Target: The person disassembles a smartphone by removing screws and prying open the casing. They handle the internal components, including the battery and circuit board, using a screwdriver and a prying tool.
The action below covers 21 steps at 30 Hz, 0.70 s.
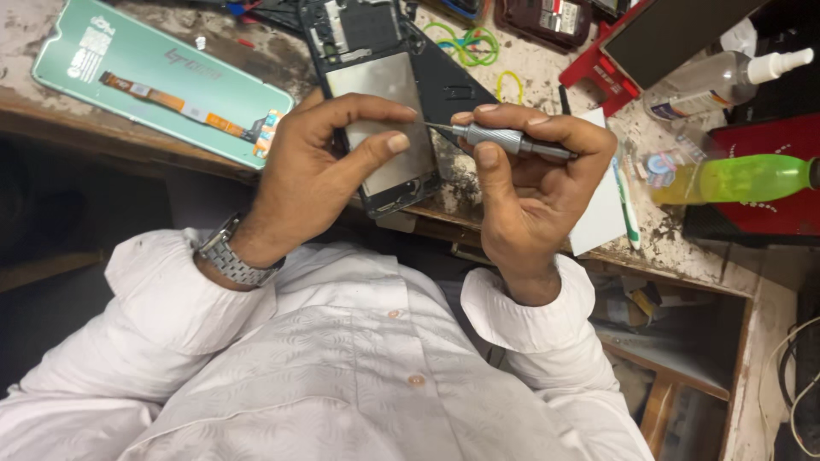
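Crowded, stained workbench (658,243), little bare room. Left hand (320,171) & right hand (534,183) sit close together at the near edge, a slim grey metal screwdriver (504,139) bridging the gap btwn them over an opened black phone frame w/ silver plate (384,111). Left of the hands: a flat mint-green phone back panel (154,77), w/ a narrow bare strip of bench edge below it. Right: a white card (602,213), a clear spray bottle (726,77) & a green plastic bottle lying flat (752,177) block the way. Far side: a red tray (602,72) and green rubber bands (470,44). Open passage only toward the body, over the white shirt (342,376).
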Available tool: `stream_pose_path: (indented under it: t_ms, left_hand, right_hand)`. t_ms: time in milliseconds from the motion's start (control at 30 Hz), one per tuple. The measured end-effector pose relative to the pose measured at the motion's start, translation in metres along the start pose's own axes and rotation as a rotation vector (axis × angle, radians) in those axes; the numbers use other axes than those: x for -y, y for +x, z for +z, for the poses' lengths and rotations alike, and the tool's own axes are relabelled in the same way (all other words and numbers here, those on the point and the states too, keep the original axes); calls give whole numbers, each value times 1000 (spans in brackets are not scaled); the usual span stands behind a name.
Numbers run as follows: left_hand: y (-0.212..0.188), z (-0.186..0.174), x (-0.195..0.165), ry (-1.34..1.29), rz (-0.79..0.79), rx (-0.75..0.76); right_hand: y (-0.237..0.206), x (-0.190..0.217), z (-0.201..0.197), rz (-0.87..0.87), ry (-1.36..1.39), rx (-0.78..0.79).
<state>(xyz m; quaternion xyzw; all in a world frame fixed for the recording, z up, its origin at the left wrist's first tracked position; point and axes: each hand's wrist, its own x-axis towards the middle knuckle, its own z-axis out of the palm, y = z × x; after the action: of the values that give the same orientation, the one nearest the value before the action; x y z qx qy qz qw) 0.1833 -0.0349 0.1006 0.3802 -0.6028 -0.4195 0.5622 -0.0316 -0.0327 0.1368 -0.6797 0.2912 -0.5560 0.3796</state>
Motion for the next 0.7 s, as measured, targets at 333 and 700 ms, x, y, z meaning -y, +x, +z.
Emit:
stream_pose_path:
  t_ms: [333, 700]
  left_hand:
    - [0, -3, 4, 44, 2, -16]
    - [-3, -5, 6, 40, 4, -1]
  right_hand:
    - [-4, -2, 7, 13, -20, 40]
    - [-6, 1, 9, -14, -89, 81]
